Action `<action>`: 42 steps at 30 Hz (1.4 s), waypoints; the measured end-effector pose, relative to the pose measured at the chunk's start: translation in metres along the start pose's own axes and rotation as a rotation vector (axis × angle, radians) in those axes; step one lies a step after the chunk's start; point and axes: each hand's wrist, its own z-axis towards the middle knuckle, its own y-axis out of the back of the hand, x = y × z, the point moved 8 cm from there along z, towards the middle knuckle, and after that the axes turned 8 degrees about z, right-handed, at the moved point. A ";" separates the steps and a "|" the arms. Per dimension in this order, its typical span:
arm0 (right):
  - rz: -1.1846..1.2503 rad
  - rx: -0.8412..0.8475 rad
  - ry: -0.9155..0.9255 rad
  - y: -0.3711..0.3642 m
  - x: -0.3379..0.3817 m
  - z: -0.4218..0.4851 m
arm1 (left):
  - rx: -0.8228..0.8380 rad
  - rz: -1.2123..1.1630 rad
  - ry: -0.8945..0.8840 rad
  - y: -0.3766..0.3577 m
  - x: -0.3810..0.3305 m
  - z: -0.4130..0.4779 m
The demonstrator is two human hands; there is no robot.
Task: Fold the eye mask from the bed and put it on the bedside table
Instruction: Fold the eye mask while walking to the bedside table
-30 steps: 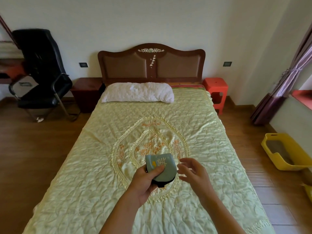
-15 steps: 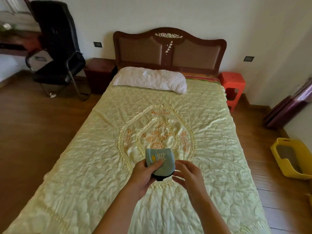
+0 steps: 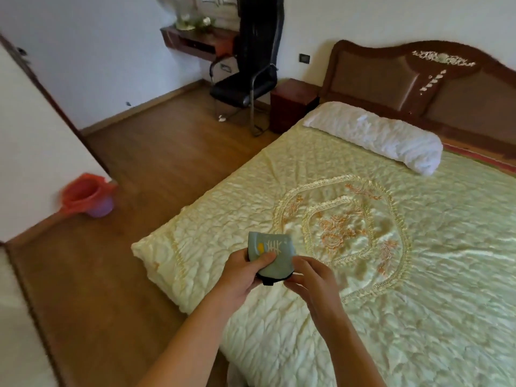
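Note:
The folded eye mask [image 3: 275, 252], pale blue-green with a white fishbone print and a black underside, is held above the bed's [image 3: 363, 247] near left corner. My left hand [image 3: 245, 275] grips its left side with the thumb on top. My right hand [image 3: 310, 277] pinches its lower right edge, where the black strap shows. The dark red-brown bedside table [image 3: 293, 104] stands far off, left of the headboard and beside the white pillow [image 3: 374, 135].
A black office chair [image 3: 248, 79] stands just left of the bedside table, under a wall shelf [image 3: 195, 40]. An orange and purple bucket [image 3: 89, 196] sits on the wooden floor at left by a white door or wall. Bare floor runs along the bed's left side.
The view has swung left, showing the bed's left side, the floor and the bucket. My right hand has closed onto the mask's lower edge. The mask stays folded in my left hand.

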 end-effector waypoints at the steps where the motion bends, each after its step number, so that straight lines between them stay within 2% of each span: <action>1: -0.017 0.043 -0.013 -0.012 -0.004 -0.002 | -0.041 -0.021 -0.005 0.013 0.003 -0.008; 11: -0.210 0.458 -0.111 -0.156 -0.048 -0.034 | -0.390 -0.250 -0.083 0.154 0.021 -0.096; 19: -0.335 0.662 -0.188 -0.271 -0.105 -0.072 | -0.598 -0.395 -0.100 0.269 0.055 -0.149; 28: -0.444 0.754 -0.247 -0.425 -0.189 -0.079 | -0.720 -0.488 -0.107 0.427 0.078 -0.165; 36: -0.425 0.776 -0.266 -0.590 -0.231 -0.081 | -0.724 -0.501 -0.139 0.589 0.041 -0.166; 42: -0.436 0.795 -0.258 -0.675 -0.245 -0.066 | -0.724 -0.503 -0.163 0.673 0.011 -0.153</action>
